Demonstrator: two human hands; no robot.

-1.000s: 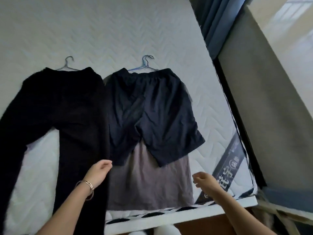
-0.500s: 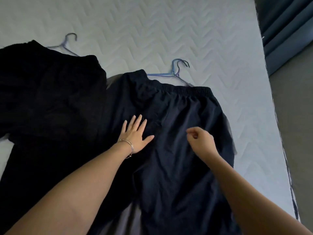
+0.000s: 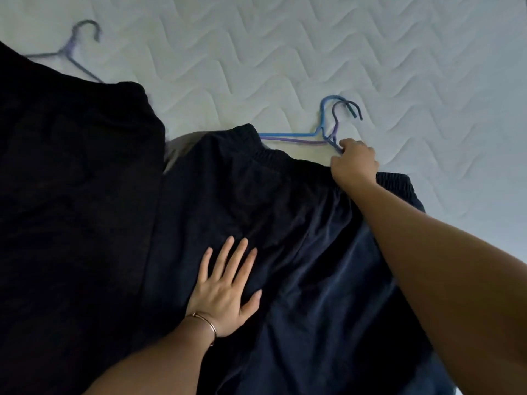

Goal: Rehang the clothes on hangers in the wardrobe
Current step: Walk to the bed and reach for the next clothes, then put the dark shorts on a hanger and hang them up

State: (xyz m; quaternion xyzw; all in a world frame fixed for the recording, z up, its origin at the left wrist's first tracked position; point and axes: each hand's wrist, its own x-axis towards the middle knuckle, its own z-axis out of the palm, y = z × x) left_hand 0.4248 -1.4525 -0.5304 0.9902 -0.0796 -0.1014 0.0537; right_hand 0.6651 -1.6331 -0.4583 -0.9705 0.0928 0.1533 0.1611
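Navy shorts (image 3: 299, 238) lie flat on the white quilted mattress (image 3: 285, 52), with a grey garment (image 3: 176, 146) peeking out beneath them. My left hand (image 3: 225, 292) presses flat on the shorts, fingers spread. My right hand (image 3: 353, 162) reaches to the waistband and pinches the shoulder of two stacked hangers, one blue (image 3: 325, 121) and one purple (image 3: 302, 141), just below their hooks. Black trousers (image 3: 74, 195) lie to the left with a purple hanger (image 3: 71, 49) sticking out at their top.
Bare mattress stretches beyond the hangers and to the right of the shorts.
My right hand has moved up from the middle of the shorts to the hangers at the waistband. My view has come closer. The left hand stays pressed on the shorts.
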